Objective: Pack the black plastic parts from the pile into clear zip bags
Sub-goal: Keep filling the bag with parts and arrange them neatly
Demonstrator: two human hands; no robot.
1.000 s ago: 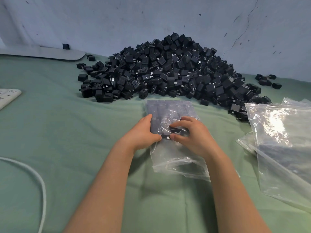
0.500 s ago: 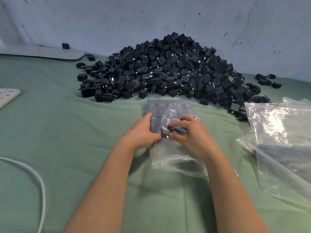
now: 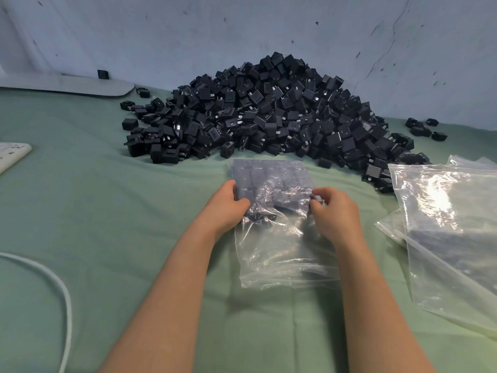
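A big pile of black plastic parts [image 3: 271, 114] lies against the wall at the back of the green cloth. In front of it lies a clear zip bag [image 3: 277, 238], its far half filled with rows of black parts, its near half slack. My left hand [image 3: 228, 208] grips the bag's left edge, thumb on top of the plastic. My right hand [image 3: 336, 214] pinches the bag's right edge between thumb and fingers. One loose black part [image 3: 261, 218] lies inside the bag between my hands.
More clear zip bags [image 3: 451, 224] lie stacked at the right. A few stray black parts [image 3: 425, 129] sit at the back right. A white cable [image 3: 59, 292] curves at the left, a white power strip [image 3: 10, 154] at the left edge, a grey flat base [image 3: 67, 86] behind.
My right hand has moved from the middle of the bag out to its right edge. The left hand stays at the left edge. The loose part in the bag is now uncovered.
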